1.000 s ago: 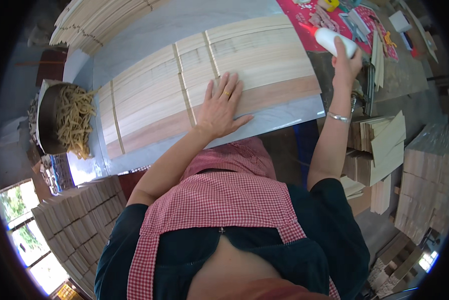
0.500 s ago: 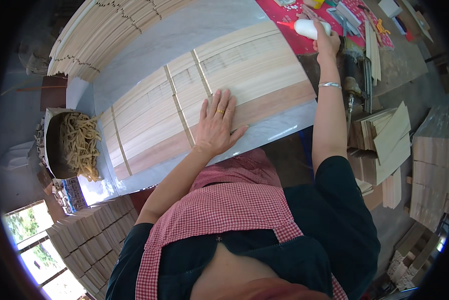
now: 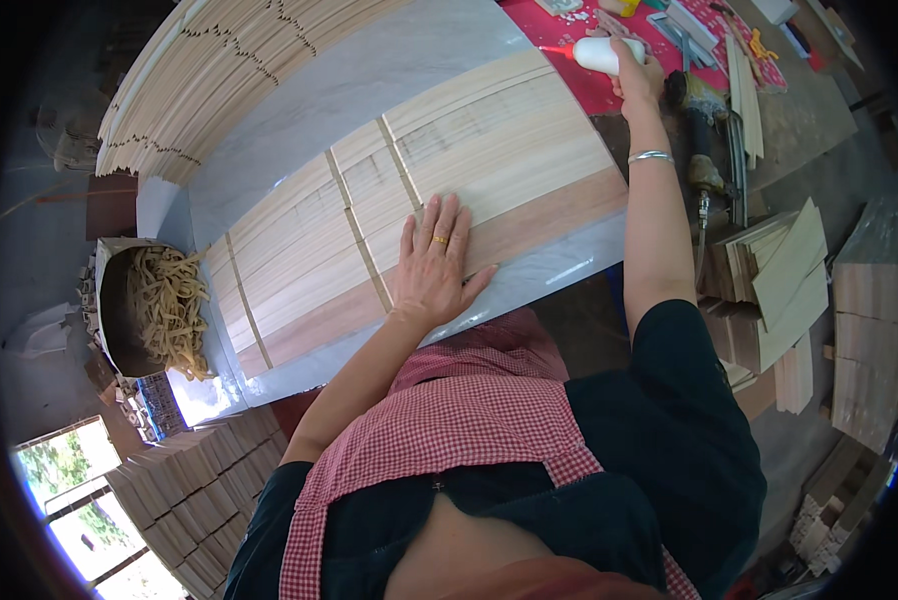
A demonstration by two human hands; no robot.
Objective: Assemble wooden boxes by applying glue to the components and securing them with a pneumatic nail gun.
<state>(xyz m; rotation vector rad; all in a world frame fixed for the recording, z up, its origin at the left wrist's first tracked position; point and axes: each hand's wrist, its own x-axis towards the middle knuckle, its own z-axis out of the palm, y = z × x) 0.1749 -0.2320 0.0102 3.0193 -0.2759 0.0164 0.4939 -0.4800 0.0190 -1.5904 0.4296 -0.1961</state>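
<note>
My left hand (image 3: 436, 262) lies flat on pale wooden boards (image 3: 509, 140), its fingers spread near the reddish-brown strip at their near edge. The boards lie side by side on a grey table (image 3: 549, 255), with several narrow grooves or gaps running across them. At the far right, my right hand (image 3: 638, 78) is wrapped round a white squeeze bottle (image 3: 596, 55). The bottle is tilted nearly level, and its red nozzle points left, just beyond the boards' far right corner.
Many thin wooden slats (image 3: 199, 80) are stacked at the back left. A bin of tangled tan strips (image 3: 167, 300) stands left of the boards. A red cloth (image 3: 569, 90) with small tools lies at the far right, beside a pneumatic tool (image 3: 704, 165). Wooden pieces (image 3: 784, 280) are piled at right.
My right hand has moved slightly left with the bottle. My left hand stays resting on the boards; the whole view has shifted a little.
</note>
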